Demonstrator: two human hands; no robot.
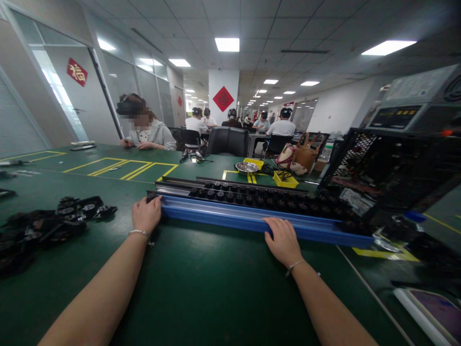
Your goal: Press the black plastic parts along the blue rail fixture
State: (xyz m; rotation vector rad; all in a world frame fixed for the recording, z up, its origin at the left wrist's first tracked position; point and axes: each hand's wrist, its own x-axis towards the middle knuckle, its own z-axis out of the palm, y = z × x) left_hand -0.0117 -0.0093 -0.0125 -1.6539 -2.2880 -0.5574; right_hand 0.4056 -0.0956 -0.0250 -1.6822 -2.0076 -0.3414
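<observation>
A long blue channel-shaped rail (223,215) with a shiny metallic inside lies across the green table in front of me. My left hand (147,215) is closed at the rail's left end, its fingers around a small black part (154,195) there; the fingertips are partly hidden. Farther right, my right hand (283,238) grips the rail's near wall, with its fingers over the rim. Directly behind are more dark rails (248,186) filled with rows of black, fan-like round parts (239,198). Dark pieces also sit at the blue rail's right end.
Loose black parts (46,223) are heaped at left. A metal bowl (247,167) and a yellow tray (285,179) stand behind the rails. An open computer case (378,168) rises at right, above a phone-like device (432,312). A co-worker (147,127) sits across the table.
</observation>
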